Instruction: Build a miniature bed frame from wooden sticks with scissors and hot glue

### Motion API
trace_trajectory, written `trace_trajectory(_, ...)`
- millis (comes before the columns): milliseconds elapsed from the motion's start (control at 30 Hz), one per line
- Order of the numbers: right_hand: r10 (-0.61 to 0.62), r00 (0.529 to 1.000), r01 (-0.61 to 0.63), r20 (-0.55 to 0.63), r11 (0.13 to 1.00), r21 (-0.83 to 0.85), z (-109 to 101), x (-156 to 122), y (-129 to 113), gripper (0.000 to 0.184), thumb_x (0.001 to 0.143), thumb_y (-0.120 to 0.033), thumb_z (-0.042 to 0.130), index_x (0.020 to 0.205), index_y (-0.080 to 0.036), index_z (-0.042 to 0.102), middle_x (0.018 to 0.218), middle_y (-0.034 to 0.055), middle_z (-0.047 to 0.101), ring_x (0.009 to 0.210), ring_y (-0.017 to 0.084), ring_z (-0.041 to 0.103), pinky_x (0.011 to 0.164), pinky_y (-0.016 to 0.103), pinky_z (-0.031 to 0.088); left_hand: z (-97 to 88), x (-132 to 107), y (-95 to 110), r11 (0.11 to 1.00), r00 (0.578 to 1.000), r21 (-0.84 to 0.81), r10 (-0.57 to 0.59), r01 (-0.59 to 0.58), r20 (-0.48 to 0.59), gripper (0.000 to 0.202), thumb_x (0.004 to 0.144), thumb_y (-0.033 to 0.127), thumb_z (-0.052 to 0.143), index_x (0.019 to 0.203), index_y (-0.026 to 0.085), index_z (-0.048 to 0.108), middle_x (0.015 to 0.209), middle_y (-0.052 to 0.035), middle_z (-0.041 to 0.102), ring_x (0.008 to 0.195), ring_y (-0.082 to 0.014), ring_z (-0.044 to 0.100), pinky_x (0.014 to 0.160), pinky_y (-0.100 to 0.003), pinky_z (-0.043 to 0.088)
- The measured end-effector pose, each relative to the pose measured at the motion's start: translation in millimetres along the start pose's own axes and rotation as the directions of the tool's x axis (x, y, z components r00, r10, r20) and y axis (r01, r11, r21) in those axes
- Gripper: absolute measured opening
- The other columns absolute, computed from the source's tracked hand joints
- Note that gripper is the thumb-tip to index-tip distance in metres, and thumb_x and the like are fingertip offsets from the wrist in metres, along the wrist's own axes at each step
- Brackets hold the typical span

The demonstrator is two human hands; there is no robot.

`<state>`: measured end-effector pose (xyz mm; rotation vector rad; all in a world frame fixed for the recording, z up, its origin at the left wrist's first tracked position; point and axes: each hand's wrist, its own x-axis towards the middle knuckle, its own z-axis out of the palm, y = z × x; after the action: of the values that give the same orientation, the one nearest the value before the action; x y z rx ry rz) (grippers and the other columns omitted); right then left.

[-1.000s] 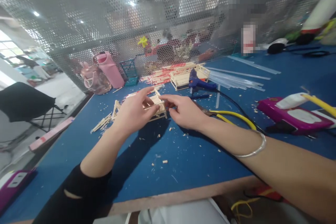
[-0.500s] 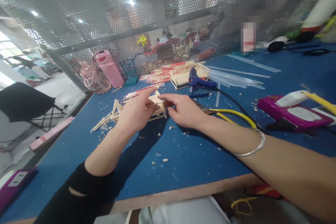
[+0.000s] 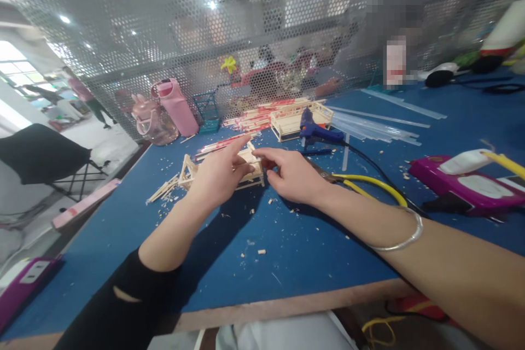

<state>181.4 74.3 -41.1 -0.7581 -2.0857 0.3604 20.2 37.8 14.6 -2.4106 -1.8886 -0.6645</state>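
Note:
A small frame of pale wooden sticks (image 3: 186, 174) lies on the blue table, partly covered by my hands. My left hand (image 3: 217, 172) reaches over its middle, thumb and fingers pinching a thin wooden stick (image 3: 246, 163). At the frame's right end is my right hand (image 3: 295, 176), its fingers curled in a pinch at the stick's other end; the fingertips are partly hidden. Cutting pliers with yellow handles (image 3: 369, 179) lie beside my right wrist. A blue glue gun (image 3: 318, 130) rests behind that hand.
Behind are a second stick frame (image 3: 283, 128), red-and-white stick bundles (image 3: 250, 120) and clear glue sticks (image 3: 377, 126). A pink bottle (image 3: 177, 109) and a clear jug (image 3: 153, 123) stand back left. A purple power strip (image 3: 463, 186) and black cable are right. Perforated metal screens the back.
The whole view has shifted slightly, so things appear a little further right. Both hands stay at the stick frame, with only small finger movement.

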Motion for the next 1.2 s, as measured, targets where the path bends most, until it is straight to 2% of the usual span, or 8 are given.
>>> trace_trajectory(133,-0.003,1.0,0.003,0.002,1.0,-0.001,0.1,-0.3,0.1,0.051,0.067,-0.004,0.044,0.114,-0.009,0.062,0.09,0.008,0.069,0.079,0.017,0.061,0.077,0.031,0.049,-3.2,1.0,-3.4,0.999,1.0,-0.041,0.026,-0.026,-0.008,0.056,0.079,0.026,0.063,0.133,0.023,0.047,0.086,-0.0005,0.074,0.087,-0.0181,0.067,0.08,-0.03,0.049)
trace_trajectory(333,0.013,1.0,-0.014,-0.006,0.999,-0.051,-1.5,-2.3,0.2,0.054,0.068,-0.006,0.044,0.119,-0.014,0.059,0.095,0.0082,0.067,0.074,0.017,0.059,0.073,0.033,0.048,-10.9,-7.4,-9.6,0.999,0.986,0.046,0.027,-0.02,-0.162,0.04,0.087,0.029,0.053,0.127,0.021,0.052,0.096,-0.0034,0.073,0.092,-0.0206,0.066,0.083,-0.034,0.049)
trace_trajectory(567,0.009,0.997,-0.017,-0.082,0.995,-0.103,-2.8,-2.2,-1.5,0.053,0.065,-0.005,0.044,0.115,-0.015,0.06,0.097,0.009,0.062,0.081,0.019,0.057,0.071,0.033,0.046,3.0,-13.7,-3.2,0.992,0.997,0.118,0.058,-0.053,-0.045,0.055,0.08,0.017,0.06,0.133,0.021,0.044,0.103,-0.0037,0.072,0.1,-0.0213,0.065,0.084,-0.034,0.049)
trace_trajectory(833,0.013,0.998,-0.017,-0.059,0.997,-0.082,-2.8,-2.4,-2.0,0.048,0.066,-0.007,0.044,0.108,-0.017,0.064,0.088,0.0057,0.062,0.075,0.017,0.054,0.07,0.032,0.045,10.0,-12.2,0.6,0.985,0.996,0.172,0.04,-0.026,-0.075,0.056,0.082,0.019,0.059,0.135,0.023,0.04,0.098,-0.0026,0.073,0.094,-0.021,0.067,0.076,-0.03,0.05)
trace_trajectory(1067,0.03,0.999,-0.033,-0.034,0.996,-0.087,-4.3,-2.5,-3.3,0.049,0.067,-0.006,0.044,0.11,-0.016,0.065,0.088,0.0067,0.062,0.077,0.018,0.055,0.072,0.032,0.044,7.9,-10.9,1.0,0.992,0.999,0.127,0.018,-0.011,-0.048,0.056,0.083,0.021,0.056,0.137,0.024,0.039,0.097,-0.0021,0.074,0.095,-0.0215,0.067,0.077,-0.031,0.049)
trace_trajectory(1200,0.019,0.999,-0.022,-0.046,0.996,-0.086,-4.1,-2.6,-3.3,0.047,0.067,-0.007,0.045,0.109,-0.015,0.065,0.088,0.0068,0.062,0.078,0.018,0.055,0.073,0.032,0.044,6.1,-10.9,2.6,0.997,0.999,0.07,-0.017,0.021,-0.045,0.063,0.08,0.021,0.059,0.139,0.024,0.035,0.1,-0.0031,0.073,0.097,-0.0209,0.066,0.078,-0.03,0.049)
